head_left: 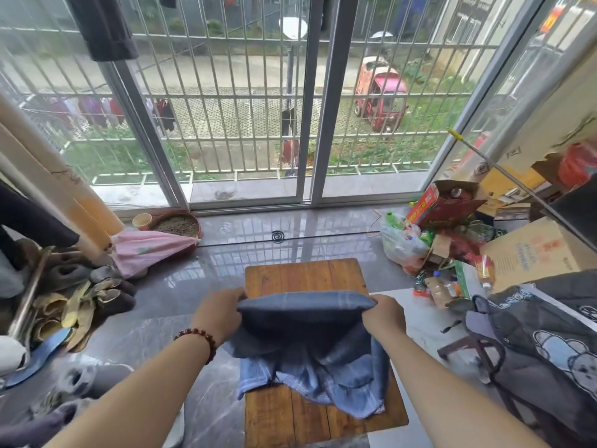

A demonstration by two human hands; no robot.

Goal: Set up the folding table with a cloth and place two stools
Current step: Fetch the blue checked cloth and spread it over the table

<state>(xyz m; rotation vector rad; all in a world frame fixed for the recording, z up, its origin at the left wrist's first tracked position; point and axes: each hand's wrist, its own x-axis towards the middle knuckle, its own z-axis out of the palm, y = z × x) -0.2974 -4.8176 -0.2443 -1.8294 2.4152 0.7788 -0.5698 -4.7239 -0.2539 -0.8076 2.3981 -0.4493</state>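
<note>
Both hands, left point(218, 313) and right point(384, 315), pinch the blue cloth's point(310, 350) top edge above the wooden bench point(303, 274); its lower part seems to rest bunched on the wood.

Shoes point(97, 292) left, boxes point(529, 253) right

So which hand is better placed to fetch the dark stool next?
Right, probably: the right hand grips the cloth on the right side of the table, where the dark stool stands.

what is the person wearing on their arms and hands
No sleeves or gloves show; both forearms are bare. The left hand has a bracelet of round dark red beads at its wrist. The right hand and wrist wear nothing.
</note>
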